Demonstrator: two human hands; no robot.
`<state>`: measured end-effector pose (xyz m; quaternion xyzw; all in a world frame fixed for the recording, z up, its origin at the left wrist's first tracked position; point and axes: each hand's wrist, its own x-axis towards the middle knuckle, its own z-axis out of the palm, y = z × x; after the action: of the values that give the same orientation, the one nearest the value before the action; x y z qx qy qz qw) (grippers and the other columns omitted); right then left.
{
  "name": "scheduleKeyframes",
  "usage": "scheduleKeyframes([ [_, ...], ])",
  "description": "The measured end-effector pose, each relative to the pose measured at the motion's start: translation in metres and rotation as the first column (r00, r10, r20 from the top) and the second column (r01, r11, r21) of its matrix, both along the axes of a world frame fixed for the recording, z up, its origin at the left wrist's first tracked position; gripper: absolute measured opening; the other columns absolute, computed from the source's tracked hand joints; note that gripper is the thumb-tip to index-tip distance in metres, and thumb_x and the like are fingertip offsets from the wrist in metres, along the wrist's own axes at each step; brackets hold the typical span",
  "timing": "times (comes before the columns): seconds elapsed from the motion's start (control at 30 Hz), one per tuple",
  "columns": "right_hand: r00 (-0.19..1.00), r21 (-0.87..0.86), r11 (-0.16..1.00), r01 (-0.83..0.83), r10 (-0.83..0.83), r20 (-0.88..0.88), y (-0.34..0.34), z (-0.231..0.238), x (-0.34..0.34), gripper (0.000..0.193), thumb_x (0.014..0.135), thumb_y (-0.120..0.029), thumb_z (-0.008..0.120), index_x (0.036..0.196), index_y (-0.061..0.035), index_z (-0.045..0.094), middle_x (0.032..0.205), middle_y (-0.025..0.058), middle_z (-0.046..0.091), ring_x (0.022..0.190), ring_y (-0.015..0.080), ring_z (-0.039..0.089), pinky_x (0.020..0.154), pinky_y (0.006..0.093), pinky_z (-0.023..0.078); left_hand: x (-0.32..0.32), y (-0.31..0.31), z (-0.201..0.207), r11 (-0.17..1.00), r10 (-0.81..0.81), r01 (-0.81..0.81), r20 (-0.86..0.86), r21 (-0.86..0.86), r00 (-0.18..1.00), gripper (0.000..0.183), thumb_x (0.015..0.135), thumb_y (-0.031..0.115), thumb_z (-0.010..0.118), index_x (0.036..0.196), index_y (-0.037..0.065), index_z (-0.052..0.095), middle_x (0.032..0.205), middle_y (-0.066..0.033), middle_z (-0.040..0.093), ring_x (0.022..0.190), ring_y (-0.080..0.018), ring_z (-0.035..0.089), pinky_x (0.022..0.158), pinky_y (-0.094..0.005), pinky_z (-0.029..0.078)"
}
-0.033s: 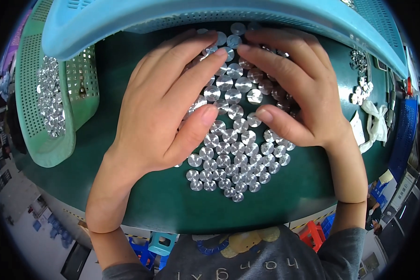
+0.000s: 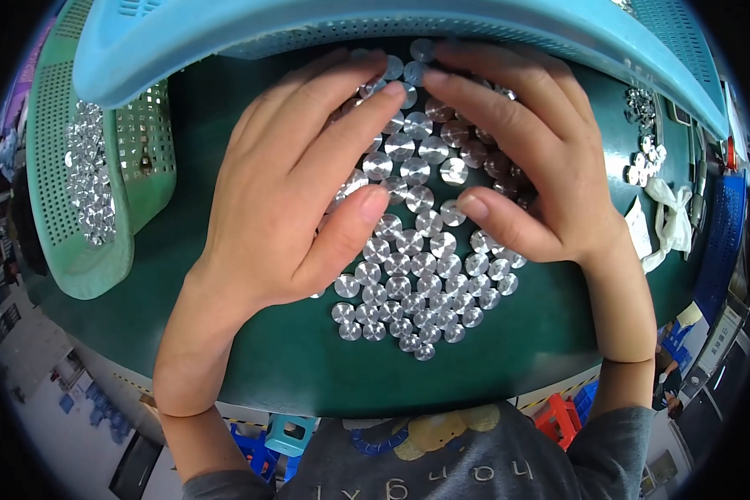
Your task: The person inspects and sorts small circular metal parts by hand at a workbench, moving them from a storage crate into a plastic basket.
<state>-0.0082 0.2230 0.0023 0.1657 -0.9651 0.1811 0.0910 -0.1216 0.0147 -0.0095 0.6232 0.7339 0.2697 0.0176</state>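
Many small round silver metal discs lie spread in one layer on the dark green tabletop. Over the left side of the spread rests my left hand, its fingers stretched out and its thumb apart. My right hand lies over the right side in the same way, fingers extended and thumb pointing inward. Both palms cover part of the discs, and neither hand grips one. Between the two hands a column of discs shows, fanning out toward me below the thumbs.
A large light blue plastic basket spans the far edge. On the left, a green perforated basket holds shiny metal pieces. More small metal parts, a white cloth and a blue tray are at the right.
Almost nothing differs. A few discs near the fingertips at the far end have shifted very slightly; both hands stay in place.
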Motion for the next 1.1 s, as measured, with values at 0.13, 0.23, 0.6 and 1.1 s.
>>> scheduleKeyframes([
  [0.13,0.999,0.005,0.999,-0.033,0.034,-0.005,-0.014,0.009,-0.007,0.064,0.072,-0.043,0.052,0.120,-0.0005,0.049,0.124,0.0168,0.047,0.110,0.0329,0.046,0.094,0.0376,0.032,0.001,-0.001,-0.002,0.999,0.032,-0.031,-0.015,0.037,0.999,0.052,0.086,0.035,0.036,0.117,-0.004,0.049,0.124,-0.0212,0.045,0.112,-0.0349,0.045,0.094,-0.0391,0.033],
  [0.23,0.996,0.043,0.996,-0.080,0.079,0.029,-0.009,0.014,-0.006,0.066,0.071,-0.043,0.052,0.120,0.0013,0.049,0.123,0.0186,0.048,0.109,0.0333,0.047,0.093,0.0378,0.033,0.003,-0.001,0.001,1.000,0.012,-0.012,-0.018,-0.019,1.000,0.052,0.085,0.034,0.036,0.117,-0.004,0.049,0.124,-0.0211,0.045,0.114,-0.0345,0.044,0.095,-0.0387,0.033],
  [0.6,0.996,0.066,0.994,-0.083,0.080,0.050,-0.006,0.007,-0.006,0.068,0.074,-0.046,0.047,0.123,0.0009,0.046,0.127,0.0177,0.045,0.115,0.0330,0.044,0.095,0.0395,0.031,0.005,0.002,0.005,1.000,-0.029,0.028,0.053,0.014,0.998,0.058,0.081,0.040,0.039,0.117,-0.004,0.049,0.125,-0.0210,0.045,0.115,-0.0370,0.044,0.096,-0.0420,0.031],
  [1.1,1.000,0.077,0.997,0.009,-0.007,-0.021,-0.009,0.004,-0.002,0.048,0.084,-0.035,0.043,0.116,0.0009,0.052,0.123,0.0187,0.048,0.111,0.0330,0.045,0.096,0.0391,0.031,-0.002,-0.012,0.002,0.999,-0.021,0.015,0.209,0.030,0.978,0.061,0.086,0.043,0.028,0.118,-0.005,0.049,0.123,-0.0231,0.046,0.115,-0.0358,0.044,0.097,-0.0400,0.030],
])
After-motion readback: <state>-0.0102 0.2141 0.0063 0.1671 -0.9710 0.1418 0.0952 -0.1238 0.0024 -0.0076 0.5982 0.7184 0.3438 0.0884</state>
